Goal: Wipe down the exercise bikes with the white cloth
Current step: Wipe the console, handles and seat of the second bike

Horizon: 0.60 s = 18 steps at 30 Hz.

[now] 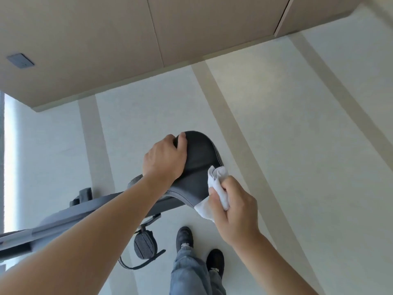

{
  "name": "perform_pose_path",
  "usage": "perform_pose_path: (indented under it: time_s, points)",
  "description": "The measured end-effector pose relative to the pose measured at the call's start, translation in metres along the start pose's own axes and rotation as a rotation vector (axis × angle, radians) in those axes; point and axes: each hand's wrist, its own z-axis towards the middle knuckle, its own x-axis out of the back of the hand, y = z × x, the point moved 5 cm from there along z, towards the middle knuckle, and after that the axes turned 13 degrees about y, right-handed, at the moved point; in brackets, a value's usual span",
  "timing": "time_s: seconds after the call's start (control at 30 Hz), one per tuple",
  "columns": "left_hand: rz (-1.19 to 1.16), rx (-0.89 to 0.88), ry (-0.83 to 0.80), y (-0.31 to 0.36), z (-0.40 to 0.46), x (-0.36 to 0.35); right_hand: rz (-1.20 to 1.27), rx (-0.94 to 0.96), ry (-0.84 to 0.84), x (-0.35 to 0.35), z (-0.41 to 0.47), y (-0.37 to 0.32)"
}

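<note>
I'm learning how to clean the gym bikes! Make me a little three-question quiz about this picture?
1. True or false: the white cloth is in the person's left hand.
2. Which part of the bike does the cloth touch? A) the pedal B) the side edge of the black seat C) the floor
3. What is the left hand doing?

Key
1. False. The right hand holds the cloth.
2. B.
3. It rests on top of the seat with its fingers curled over the far edge, apparently steadying it.
</note>
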Motion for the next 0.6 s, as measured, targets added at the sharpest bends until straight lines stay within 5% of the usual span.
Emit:
perform_pose_path:
  time_s: [0.27,0.4,0.6]
  points:
    - [0.019,-0.009,0.04,0.014,-0.007,0.006,0.074,-0.405,-0.126,-0.062,0.118,0.02]
    - [0.019,-0.008,0.044,0.014,-0.006,0.006,0.179,-0.461,-0.228,-0.075,0.131,0.027]
    - [0.014,-0.017,0.049,0.012,-0.005,0.003,0.314,-0.376,-0.168,-0.026,0.079,0.027]
